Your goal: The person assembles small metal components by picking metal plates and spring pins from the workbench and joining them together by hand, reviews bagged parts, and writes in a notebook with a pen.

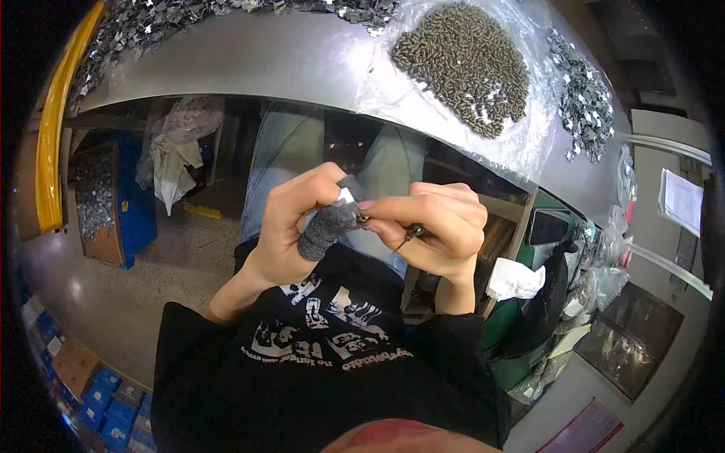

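Watching the head view, my only feed; left hand curled, thumb and forefinger pinching a small white-faced part; alongside, a dark grey rough piece, and I cannot tell whether it is held or wrapped round the thumb; right hand has thumb and forefinger pressed together on a tiny dark part; a thin-stemmed dark item shows among its fingers.

Step in hand, I judge: fine fingertip work where both hands meet; next move calls for a steady left, light pressure from the right.

Grey piece sits over the lap, short of the desk; long axis slants lower left to upper right, upper end toward the right fingertips; on the desk, a brassy heap lies on clear plastic.
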`<control>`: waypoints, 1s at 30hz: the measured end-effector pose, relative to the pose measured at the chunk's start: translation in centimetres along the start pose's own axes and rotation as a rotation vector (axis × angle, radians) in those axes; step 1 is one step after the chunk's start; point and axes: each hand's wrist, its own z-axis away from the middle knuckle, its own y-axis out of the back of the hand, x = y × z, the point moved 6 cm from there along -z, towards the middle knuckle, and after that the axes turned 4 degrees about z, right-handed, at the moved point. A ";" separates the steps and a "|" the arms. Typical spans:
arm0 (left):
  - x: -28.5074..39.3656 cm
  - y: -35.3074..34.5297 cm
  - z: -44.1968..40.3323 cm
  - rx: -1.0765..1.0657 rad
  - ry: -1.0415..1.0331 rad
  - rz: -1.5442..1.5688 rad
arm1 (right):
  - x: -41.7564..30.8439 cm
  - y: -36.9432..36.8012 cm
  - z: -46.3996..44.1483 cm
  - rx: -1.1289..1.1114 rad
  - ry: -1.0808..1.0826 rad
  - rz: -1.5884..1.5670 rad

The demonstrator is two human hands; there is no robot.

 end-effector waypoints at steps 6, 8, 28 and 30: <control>0.4 -0.4 0.2 0.003 -0.007 0.058 | -0.3 0.0 0.2 0.001 0.038 0.014; 0.6 -0.5 -0.1 -0.017 -0.069 0.021 | -0.5 0.1 0.1 0.005 0.032 0.019; 0.8 -0.5 -0.1 -0.185 -0.063 -0.165 | 0.5 -0.7 1.4 -0.052 -0.209 -0.143; -0.2 -1.2 0.2 -0.325 0.137 -0.005 | -0.3 -0.1 0.4 -0.022 -0.098 -0.015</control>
